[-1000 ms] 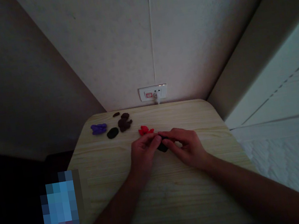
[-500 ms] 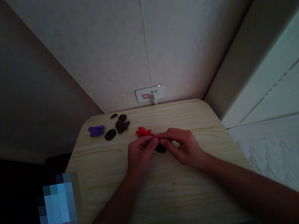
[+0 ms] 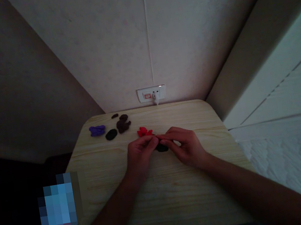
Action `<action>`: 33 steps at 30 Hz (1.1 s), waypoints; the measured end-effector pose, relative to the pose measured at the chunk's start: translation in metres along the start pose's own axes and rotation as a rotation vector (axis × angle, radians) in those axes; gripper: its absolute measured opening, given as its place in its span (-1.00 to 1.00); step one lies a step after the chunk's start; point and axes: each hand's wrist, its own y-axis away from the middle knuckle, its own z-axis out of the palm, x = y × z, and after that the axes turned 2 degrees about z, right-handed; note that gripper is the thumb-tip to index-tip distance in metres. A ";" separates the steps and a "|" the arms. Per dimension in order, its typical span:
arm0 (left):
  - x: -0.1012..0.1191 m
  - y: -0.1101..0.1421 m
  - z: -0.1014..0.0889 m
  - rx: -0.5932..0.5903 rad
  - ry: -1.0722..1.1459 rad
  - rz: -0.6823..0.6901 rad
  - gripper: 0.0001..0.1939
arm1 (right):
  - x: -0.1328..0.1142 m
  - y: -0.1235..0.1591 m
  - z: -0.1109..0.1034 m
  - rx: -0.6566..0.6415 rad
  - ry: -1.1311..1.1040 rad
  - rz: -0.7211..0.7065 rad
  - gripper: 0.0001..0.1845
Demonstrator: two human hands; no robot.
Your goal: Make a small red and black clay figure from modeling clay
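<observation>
Between my two hands is a flattened piece of black modelling clay (image 3: pixel 162 147), its upper part covered by my fingers. My left hand (image 3: pixel 140 152) pinches its left side with thumb and forefinger. On the other side, my right hand (image 3: pixel 184 145) presses thumb and fingertips against the same piece. The fingertips of both hands nearly meet. Just behind them lies a lumpy bit of red clay (image 3: pixel 144 131), partly hidden by my left fingers.
On the wooden table (image 3: pixel 164 201), purple clay (image 3: pixel 97 130), a black oval (image 3: pixel 111 134) and dark brown lumps (image 3: pixel 123 125) lie at the back left. A wall socket (image 3: pixel 151 94) with a plug sits behind the table. A pixelated screen (image 3: pixel 58 214) glows at the lower left.
The black clay is tilted a little differently between my fingers, with its lower edge slightly higher. My hands stay in nearly the same place, and the other pieces have not moved.
</observation>
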 end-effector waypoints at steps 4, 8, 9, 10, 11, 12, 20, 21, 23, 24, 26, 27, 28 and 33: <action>0.000 0.000 0.001 -0.004 0.019 -0.004 -0.79 | 0.001 0.000 0.000 -0.001 0.008 -0.004 -0.75; 0.003 -0.001 0.005 0.072 0.056 0.005 -0.74 | 0.001 0.000 0.000 0.028 0.040 -0.039 -0.64; 0.004 -0.001 0.006 0.086 0.067 0.006 -0.73 | 0.001 0.000 0.000 0.027 0.048 -0.050 -0.60; 0.005 -0.001 0.007 0.095 0.078 0.004 -0.73 | 0.001 0.000 0.000 0.021 0.052 -0.055 -0.57; 0.005 -0.001 0.007 0.099 0.090 0.002 -0.74 | 0.001 0.000 0.000 0.013 0.052 -0.056 -0.56; 0.005 -0.001 0.008 0.098 0.103 -0.002 -0.74 | 0.001 0.000 0.001 0.005 0.050 -0.053 -0.58; 0.002 0.001 0.008 -0.004 0.097 -0.058 -0.78 | 0.002 0.002 0.001 -0.002 0.025 -0.001 -0.73; 0.001 0.001 0.008 -0.014 0.086 -0.059 -0.78 | 0.002 0.002 0.001 -0.002 0.017 0.000 -0.73; 0.002 0.001 0.007 -0.017 0.081 -0.057 -0.77 | 0.003 0.002 0.001 0.003 0.004 0.005 -0.74; 0.002 0.000 0.007 -0.005 0.085 -0.057 -0.76 | 0.003 0.002 0.001 0.007 0.001 0.005 -0.73; 0.003 0.000 0.008 0.039 0.107 -0.052 -0.76 | 0.002 0.002 0.000 0.011 -0.003 0.003 -0.68; 0.004 -0.001 0.008 0.063 0.121 -0.050 -0.75 | 0.002 0.001 0.000 0.008 -0.003 -0.003 -0.64; 0.004 -0.001 0.008 0.081 0.132 -0.048 -0.75 | 0.002 0.001 -0.001 0.001 -0.002 -0.011 -0.62; 0.002 -0.002 0.005 0.049 0.101 -0.043 -0.74 | -0.001 -0.002 -0.002 -0.032 0.005 -0.003 -0.70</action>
